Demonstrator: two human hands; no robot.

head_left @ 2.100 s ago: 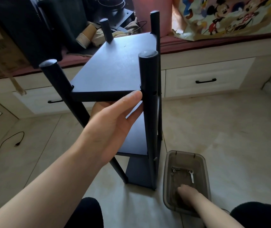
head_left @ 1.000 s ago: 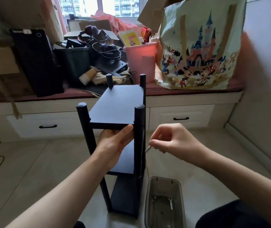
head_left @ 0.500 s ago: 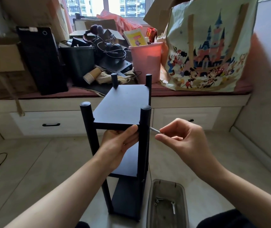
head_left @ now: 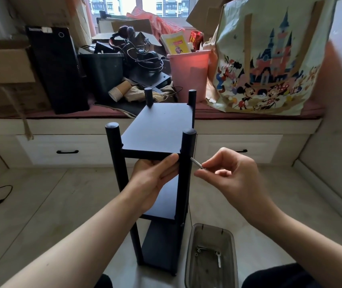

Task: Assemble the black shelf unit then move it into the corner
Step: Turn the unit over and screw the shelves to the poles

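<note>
Right hand (head_left: 231,179) moved closer; small silver screw (head_left: 196,163) pinched in fingers, tip now at post. Tall black wooden shelf unit (head_left: 157,129) stands on floor. Left hand (head_left: 155,177) fingers grip under top board. Looks light, stiff; hold posts.

One head-worn camera is looking forward and down from just above the person's arms, facing the far window bench (head_left: 249,125). The black shelf unit (head_left: 159,129) is standing close in front at centre, the left hand (head_left: 153,179) and right hand (head_left: 232,179) are reaching in near the lens, and the clear tray (head_left: 190,267) is sitting at the near right edge.
</note>
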